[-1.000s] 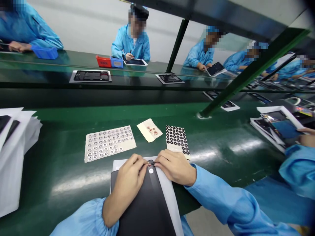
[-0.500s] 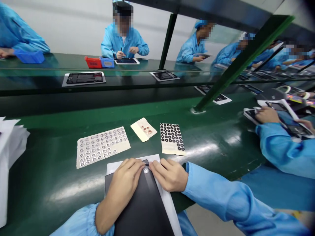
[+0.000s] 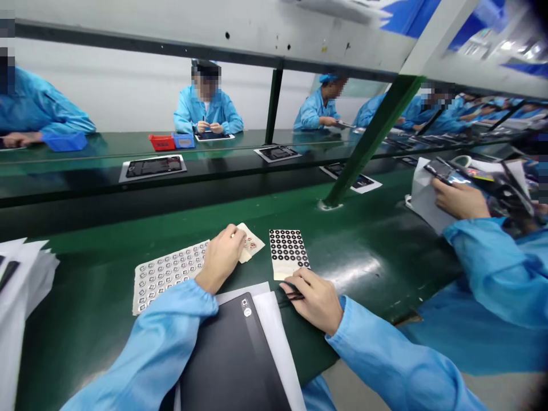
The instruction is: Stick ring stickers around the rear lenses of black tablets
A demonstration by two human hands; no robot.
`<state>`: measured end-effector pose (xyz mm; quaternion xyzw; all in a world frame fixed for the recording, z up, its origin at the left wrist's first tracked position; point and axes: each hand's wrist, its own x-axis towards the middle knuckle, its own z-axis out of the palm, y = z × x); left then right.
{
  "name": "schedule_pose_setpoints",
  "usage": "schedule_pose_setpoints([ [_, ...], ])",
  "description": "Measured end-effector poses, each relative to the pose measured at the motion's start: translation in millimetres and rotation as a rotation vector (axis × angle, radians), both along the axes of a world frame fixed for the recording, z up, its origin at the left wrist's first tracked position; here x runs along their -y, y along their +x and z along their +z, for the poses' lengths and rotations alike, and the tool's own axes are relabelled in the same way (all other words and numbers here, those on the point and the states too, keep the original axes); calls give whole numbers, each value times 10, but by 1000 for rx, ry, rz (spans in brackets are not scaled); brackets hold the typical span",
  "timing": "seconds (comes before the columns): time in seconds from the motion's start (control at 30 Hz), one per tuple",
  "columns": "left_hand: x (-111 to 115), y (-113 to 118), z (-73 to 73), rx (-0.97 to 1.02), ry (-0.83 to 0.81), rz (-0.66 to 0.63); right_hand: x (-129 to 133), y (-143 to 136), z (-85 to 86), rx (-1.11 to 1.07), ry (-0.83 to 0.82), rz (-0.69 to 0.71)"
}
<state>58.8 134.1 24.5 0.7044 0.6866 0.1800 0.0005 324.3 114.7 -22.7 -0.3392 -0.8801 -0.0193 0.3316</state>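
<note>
My left hand (image 3: 222, 254) reaches over the right end of a sheet of silvery square stickers (image 3: 171, 271), its closed fingertips at a small cream paper with reddish marks (image 3: 253, 244). What those fingertips hold, if anything, is hidden. Dark tweezers (image 3: 293, 292) are in my right hand (image 3: 317, 299), just below a sheet of black ring stickers (image 3: 287, 251). A dark grey tablet back (image 3: 233, 359) lies on white paper (image 3: 280, 337), with a small square and a round sticker near its top corner.
White sheets (image 3: 25, 291) are stacked at the left. A green post (image 3: 372, 142) slants up from the bench. Another person's hand (image 3: 462, 200) holds a device at the right. Devices on paper (image 3: 154, 166) lie along the raised shelf.
My left hand has moved from the tablet's top up to the cream paper. My right hand has drawn away to the right, showing tweezers. The view has tilted up; the neighbour has lifted a device.
</note>
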Motion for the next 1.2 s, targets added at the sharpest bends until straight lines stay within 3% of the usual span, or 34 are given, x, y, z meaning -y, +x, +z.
schedule_pose_setpoints([
  [0.1,-298,-33,-4,9,-53,-34,-47,118,-21,38,-20,4],
  [0.2,-380,-59,38,61,-130,-64,-115,246,-10,175,-79,51],
  [0.3,-316,8,131,154,-175,-70,-186,333,5,341,-106,67],
  [0.4,-195,214,188,303,-242,-53,-267,358,11,391,-146,78],
  [0.57,-23,704,98,664,-611,-85,-403,301,3,221,-260,34],
  [0.6,-8,806,64,754,-671,-92,-423,275,2,162,-286,16],
  [0.67,1,1008,-9,1115,-736,-41,-456,217,1,35,-347,-8],
  [0.73,-3,1193,-88,1549,-719,67,-493,183,5,-80,-421,-13],
  [0.8,-5,1335,-165,1811,-647,164,-542,199,14,-174,-490,-23],
  [0.93,21,1437,-249,1837,-547,206,-647,336,39,-284,-594,-57],
  [1.2,29,1444,-246,1742,-570,253,-809,348,-2,-329,-780,-58],
])
